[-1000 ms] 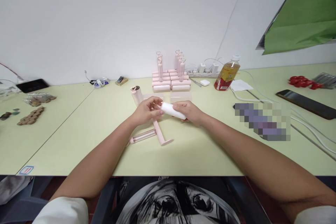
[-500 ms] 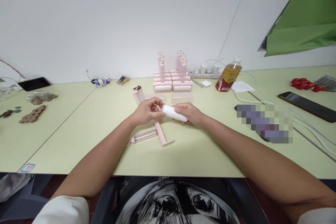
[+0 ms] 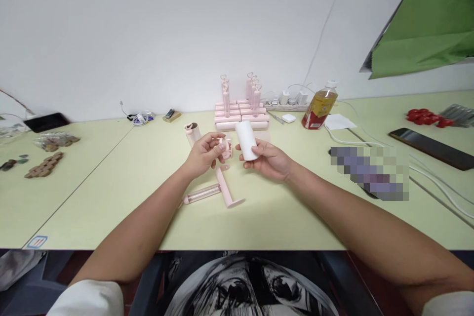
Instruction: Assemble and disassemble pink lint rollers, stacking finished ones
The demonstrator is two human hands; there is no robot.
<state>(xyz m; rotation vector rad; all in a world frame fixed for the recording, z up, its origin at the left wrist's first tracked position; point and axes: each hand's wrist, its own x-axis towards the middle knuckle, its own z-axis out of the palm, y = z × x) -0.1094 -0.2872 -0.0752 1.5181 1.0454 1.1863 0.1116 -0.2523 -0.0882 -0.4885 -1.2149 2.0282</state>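
My right hand (image 3: 273,160) is wrapped round the lower part of a white lint roller refill roll (image 3: 245,139), which stands tilted above the table. Just to its left, my left hand (image 3: 203,157) pinches a small pink plastic end piece (image 3: 224,146), round and hollow, apart from the roll. Below the hands, a pink lint roller frame (image 3: 225,191) lies on the table, touching a clear tube handle (image 3: 202,194) with pink ends. Behind my left hand stands a pink cylinder (image 3: 192,133) with an open top, partly hidden by the fingers.
At the wall, several pink lint rollers (image 3: 242,125) lie stacked with clear handles upright. Right of them are a power strip (image 3: 289,107), a drink bottle (image 3: 320,106), cables and a phone (image 3: 431,150). Brown pieces (image 3: 45,165) and a cable bundle (image 3: 141,118) lie left.
The roll and the pink end piece, together before, are now apart. My right hand has turned the roll from lying nearly flat to standing more upright; my left hand keeps the end piece.
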